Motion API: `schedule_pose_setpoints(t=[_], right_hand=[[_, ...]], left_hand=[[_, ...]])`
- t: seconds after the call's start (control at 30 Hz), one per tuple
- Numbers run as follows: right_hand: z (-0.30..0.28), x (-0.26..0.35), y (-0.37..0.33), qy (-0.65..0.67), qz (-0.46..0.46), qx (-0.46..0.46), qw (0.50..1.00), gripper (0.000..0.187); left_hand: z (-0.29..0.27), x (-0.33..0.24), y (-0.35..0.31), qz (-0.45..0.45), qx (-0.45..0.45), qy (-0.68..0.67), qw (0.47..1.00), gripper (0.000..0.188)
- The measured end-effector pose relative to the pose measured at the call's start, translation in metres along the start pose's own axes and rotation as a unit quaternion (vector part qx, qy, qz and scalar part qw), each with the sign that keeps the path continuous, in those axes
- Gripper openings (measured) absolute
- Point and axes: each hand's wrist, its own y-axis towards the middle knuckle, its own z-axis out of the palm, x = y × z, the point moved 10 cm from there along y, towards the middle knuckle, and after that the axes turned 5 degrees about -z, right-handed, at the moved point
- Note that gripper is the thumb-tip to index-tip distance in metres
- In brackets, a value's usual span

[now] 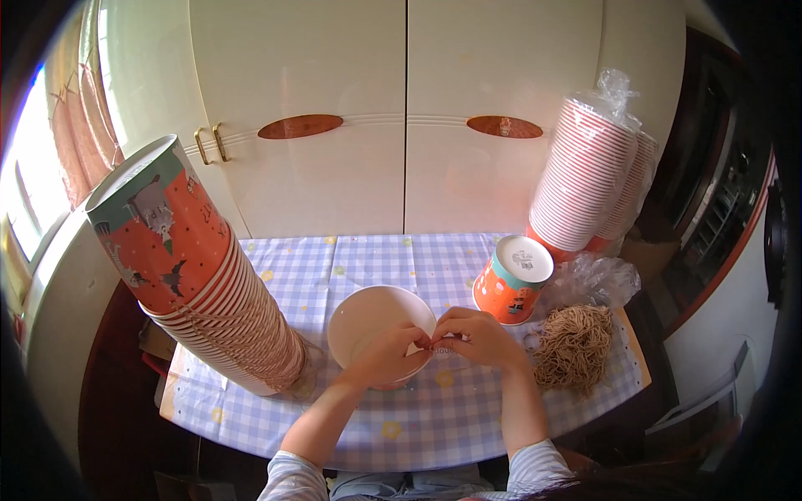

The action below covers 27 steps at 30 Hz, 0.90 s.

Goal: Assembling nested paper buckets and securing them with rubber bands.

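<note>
An open white-lined paper bucket [368, 321] stands upright on the table in front of me. My left hand [394, 349] reaches over its near right side, its fingers closed in a pinch. Just outside the rim, my right hand [478, 336] is pinched too, and the fingertips of both hands meet at the bucket's right edge. What lies between the fingertips is too small and covered to make out. Beyond my right hand an orange and green paper bucket [507, 284] rests upside down, its white base up. A loose heap of tan cords [575, 346] lies to its near right.
At the left leans a tall stack of nested orange paper buckets [213, 309], tan cords hanging along its side. Plastic-wrapped stacked buckets [581, 171] stand back right, above crumpled clear plastic [595, 280]. A checked cloth [401, 434] covers the table; pale cabinet doors [309, 184] rise behind.
</note>
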Motion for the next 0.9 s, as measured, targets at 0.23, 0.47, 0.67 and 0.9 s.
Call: schedule_pose_setpoints(t=[0.23, 0.47, 0.67, 0.9], right_hand=[[-0.002, 0.0, -0.002, 0.009, 0.0, -0.006, 1.0, 0.008], [0.007, -0.012, -0.003, 0.003, 0.052, 0.044, 0.998, 0.012], [0.008, -0.016, -0.004, 0.0, 0.067, 0.051, 0.996, 0.014], [0.013, -0.018, -0.004, 0.017, 0.069, 0.074, 0.995, 0.016]], left_hand=[[-0.001, 0.0, 0.0, -0.045, 0.018, -0.032, 0.998, 0.018], [-0.003, 0.014, -0.001, -0.101, 0.008, -0.037, 0.994, 0.019], [-0.001, 0.019, 0.001, -0.082, -0.01, -0.09, 0.993, 0.018], [0.002, 0.025, 0.001, -0.095, -0.003, -0.119, 0.988, 0.016]])
